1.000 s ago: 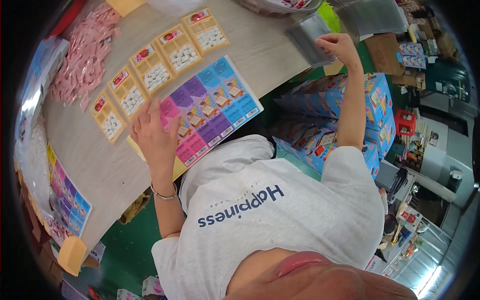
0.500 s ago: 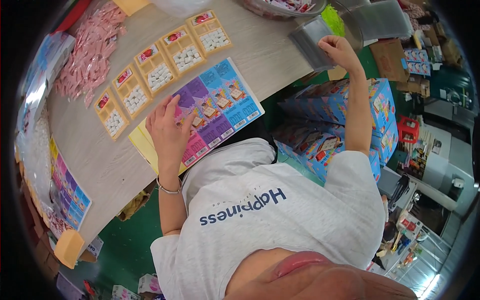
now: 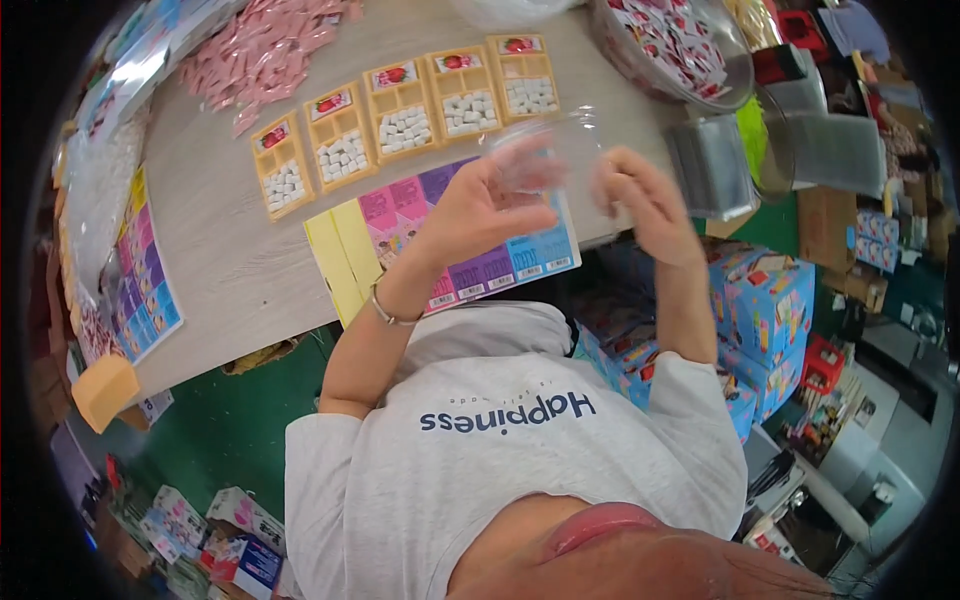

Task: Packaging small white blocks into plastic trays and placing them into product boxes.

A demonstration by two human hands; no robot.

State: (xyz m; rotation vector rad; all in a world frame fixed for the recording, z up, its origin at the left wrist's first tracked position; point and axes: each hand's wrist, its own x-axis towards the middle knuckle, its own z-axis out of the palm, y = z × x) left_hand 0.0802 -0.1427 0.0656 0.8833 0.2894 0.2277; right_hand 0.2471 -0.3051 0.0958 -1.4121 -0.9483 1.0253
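Note:
A clear, see-through plastic piece [image 3: 575, 125] shows in front of me, its exact shape hard to make out. My right hand [image 3: 645, 205], blurred, has its fingers curled at the right edge of this plastic and appears to grip it. My left hand [image 3: 480, 205] is over the printed card sheet with its thumb and fingers apart; its blurred fingertips overlap the plastic. Beneath lies the pink, purple and blue printed card sheet [image 3: 465, 270], partly covered by my left arm. Behind it several yellow compartment trays [image 3: 400, 120] stand in a row, each with white pieces and a red-pictured packet.
Pink sachets [image 3: 265, 50] are heaped at the far left. A bowl of small red-and-white packets [image 3: 670, 45] and stacked clear plastic pieces [image 3: 708, 165] stand at right. Blue printed boxes [image 3: 760, 300] are piled beside the table. Another printed sheet [image 3: 150, 275] lies at left.
My right hand has come left from the stacked clear plastic, and a clear piece now shows between my hands. My left hand has lifted off the card sheet and moved right. The view has shifted.

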